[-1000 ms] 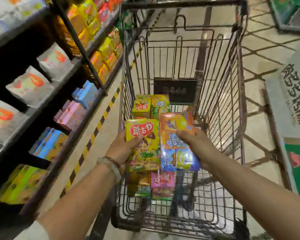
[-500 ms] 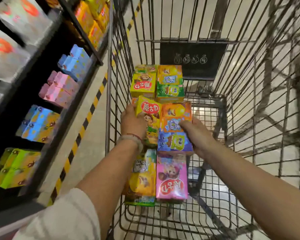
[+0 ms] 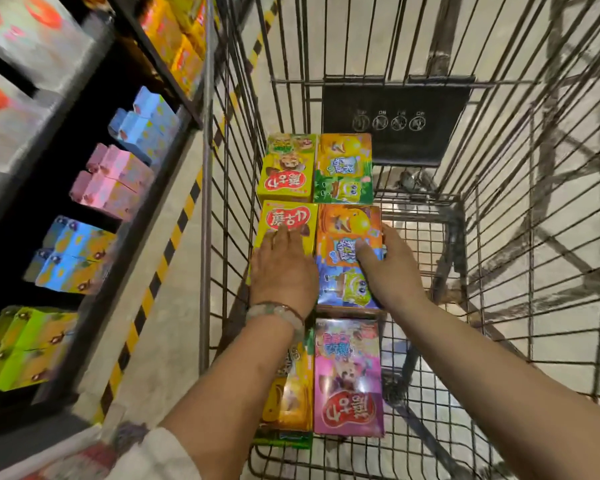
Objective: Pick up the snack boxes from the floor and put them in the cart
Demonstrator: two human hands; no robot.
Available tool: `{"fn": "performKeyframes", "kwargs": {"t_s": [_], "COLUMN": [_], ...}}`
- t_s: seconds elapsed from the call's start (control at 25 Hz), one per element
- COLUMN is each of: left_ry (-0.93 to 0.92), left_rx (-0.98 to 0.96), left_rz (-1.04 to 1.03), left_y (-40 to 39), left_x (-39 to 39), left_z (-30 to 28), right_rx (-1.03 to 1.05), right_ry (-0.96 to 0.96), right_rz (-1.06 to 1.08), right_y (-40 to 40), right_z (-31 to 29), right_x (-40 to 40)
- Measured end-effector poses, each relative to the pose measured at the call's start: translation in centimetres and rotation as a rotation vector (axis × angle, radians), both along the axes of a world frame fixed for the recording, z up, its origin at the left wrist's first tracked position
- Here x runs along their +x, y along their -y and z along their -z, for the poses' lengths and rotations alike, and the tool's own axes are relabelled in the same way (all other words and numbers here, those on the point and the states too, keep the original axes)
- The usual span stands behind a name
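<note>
Under left hand (image 3: 284, 268): yellow box (image 3: 288, 223) | right hand (image 3: 388, 271): orange box (image 3: 347, 230)

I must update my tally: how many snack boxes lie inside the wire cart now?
6 visible: far yellow-green box, far orange-green box; yellow box under left hand; orange-blue box held by right hand; near yellow box, near pink box. More may be hidden underneath.

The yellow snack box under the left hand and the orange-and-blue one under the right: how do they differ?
The yellow snack box with the red logo is one colour; the orange-and-blue snack box is orange at its far end and blue at its near end. The left hand lies flat on the yellow one; the right hand grips the orange-and-blue one's edge. Both lie flat, side by side, in the wire cart.
</note>
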State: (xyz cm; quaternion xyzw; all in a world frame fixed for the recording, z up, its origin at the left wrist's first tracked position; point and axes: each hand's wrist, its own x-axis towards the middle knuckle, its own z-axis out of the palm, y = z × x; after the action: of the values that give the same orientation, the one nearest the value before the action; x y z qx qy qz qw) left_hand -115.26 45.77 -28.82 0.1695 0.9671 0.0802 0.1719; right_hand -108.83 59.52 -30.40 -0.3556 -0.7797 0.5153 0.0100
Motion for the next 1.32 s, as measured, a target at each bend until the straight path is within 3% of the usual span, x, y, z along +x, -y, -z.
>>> {"fn": "performKeyframes", "kwargs": {"t_s": [0.4,0.52,0.76,0.88,1.08,1.2,1.32], "left_ry": [0.055,0.158,0.224,0.112,-0.134,-0.274,-0.362], "left_rx": [0.294,0.422,0.605,0.702,0.662,0.606,0.631], "left_rz": [-0.103,-0.024,0.305,0.348,0.304,0.239,0.086], "left_y": [0.2,1.0,5.7,9.8,18.1,23.5,28.6], "left_x": [-0.3,-0.8,0.0,1.6,6.9,12.3,19.2], "left_z": [-3.7,-7.7,-20.4,-29.2,-41.1,-46.5,-49.9], "right_rx": [0.017,0.109,0.175,0.264,0.494,0.6,0.565], "right_ry": [0.049,0.007,-0.247,-0.358,-0.402,-0.472,-0.549], "right_rz": [-0.073,-0.089,-0.396,-0.526,-0.834,-0.972,-1.092], "right_y": [-1.0,-1.0,2.7,5.1,8.4,10.2,12.9], "right_z": [-3.0,-7.5,-22.9,-31.1,-40.6,-45.6,-49.7], "right_x": [0.4,0.5,2.4,4.2,8.0,10.3,12.4]}}
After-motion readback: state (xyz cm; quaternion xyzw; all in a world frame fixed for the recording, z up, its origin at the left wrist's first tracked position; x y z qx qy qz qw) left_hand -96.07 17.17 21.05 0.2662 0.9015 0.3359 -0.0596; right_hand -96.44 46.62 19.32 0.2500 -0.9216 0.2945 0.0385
